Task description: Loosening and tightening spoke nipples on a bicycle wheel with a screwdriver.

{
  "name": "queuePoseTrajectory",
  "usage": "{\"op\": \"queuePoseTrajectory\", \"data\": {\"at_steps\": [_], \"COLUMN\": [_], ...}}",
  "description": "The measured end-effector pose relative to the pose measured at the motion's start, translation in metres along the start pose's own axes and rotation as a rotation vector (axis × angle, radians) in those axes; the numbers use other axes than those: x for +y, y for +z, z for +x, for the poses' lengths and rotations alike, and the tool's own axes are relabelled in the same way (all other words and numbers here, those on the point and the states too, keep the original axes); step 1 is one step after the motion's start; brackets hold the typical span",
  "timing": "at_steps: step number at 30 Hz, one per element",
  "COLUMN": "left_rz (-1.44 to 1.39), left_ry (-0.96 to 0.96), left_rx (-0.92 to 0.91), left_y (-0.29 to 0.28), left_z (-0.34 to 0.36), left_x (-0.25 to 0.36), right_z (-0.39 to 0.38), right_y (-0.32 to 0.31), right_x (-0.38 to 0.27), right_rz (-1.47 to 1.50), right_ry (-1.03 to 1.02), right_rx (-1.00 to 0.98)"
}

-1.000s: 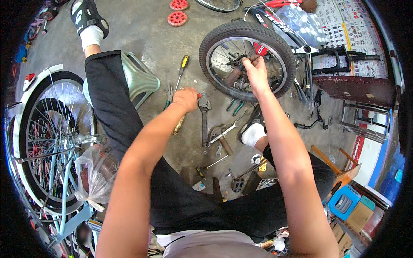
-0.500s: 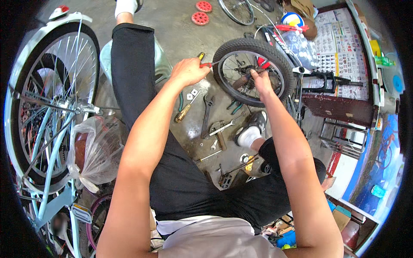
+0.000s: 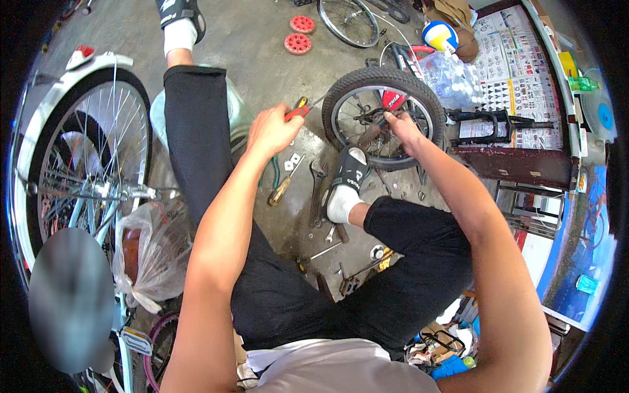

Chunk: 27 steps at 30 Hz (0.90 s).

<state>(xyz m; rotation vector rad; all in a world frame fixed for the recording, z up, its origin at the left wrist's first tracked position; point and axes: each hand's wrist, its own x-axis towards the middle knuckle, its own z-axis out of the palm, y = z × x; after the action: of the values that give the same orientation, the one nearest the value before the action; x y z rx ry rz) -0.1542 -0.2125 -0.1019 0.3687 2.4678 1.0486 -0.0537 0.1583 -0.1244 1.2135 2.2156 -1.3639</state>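
My left hand (image 3: 272,131) is closed round the red handle of a screwdriver (image 3: 297,112). Its thin shaft points right, toward the left side of a small bicycle wheel (image 3: 335,84) with a knobby black tyre. At the wheel's middle, the fingers of my right hand (image 3: 405,129) are closed beside a red part (image 3: 393,99) and a brownish bar (image 3: 372,136); what they grip there is unclear. My right shoe (image 3: 352,171) is against the tyre's lower edge. A yellow-and-black handle (image 3: 301,102) shows just beyond my left hand.
Between my legs lie a yellow-handled screwdriver (image 3: 280,191), an adjustable wrench (image 3: 317,190) and green-handled pliers (image 3: 275,171). A light-blue bicycle's wheel (image 3: 141,98) and a tied plastic bag (image 3: 157,252) stand left. Bagged bottles (image 3: 449,78) and a black fork (image 3: 488,126) are at right.
The red screwdriver and my left hand have drawn back leftward from the wheel. My right foot has shifted forward and left, up to the tyre. The view has tilted slightly.
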Motion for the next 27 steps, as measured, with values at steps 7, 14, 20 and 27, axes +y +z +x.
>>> {"op": "queuePoseTrajectory", "data": {"at_steps": [7, 14, 20, 27], "left_rz": [-0.135, -0.393, -0.56, -0.49], "left_ry": [0.093, 0.098, 0.026, -0.031], "left_rx": [0.077, -0.01, -0.167, -0.192], "left_y": [0.015, 0.024, 0.004, -0.007], "left_z": [-0.006, -0.005, 0.069, 0.173], "left_x": [0.017, 0.044, 0.107, 0.144], "right_z": [0.017, 0.025, 0.075, 0.053], "right_y": [-0.009, 0.035, 0.033, 0.039], "right_x": [0.013, 0.032, 0.049, 0.033], "right_rz": [0.09, 0.324, 0.286, 0.255], "right_ry": [-0.147, -0.395, -0.361, -0.338], "right_rx": [0.066, 0.211, 0.449, 0.416]}}
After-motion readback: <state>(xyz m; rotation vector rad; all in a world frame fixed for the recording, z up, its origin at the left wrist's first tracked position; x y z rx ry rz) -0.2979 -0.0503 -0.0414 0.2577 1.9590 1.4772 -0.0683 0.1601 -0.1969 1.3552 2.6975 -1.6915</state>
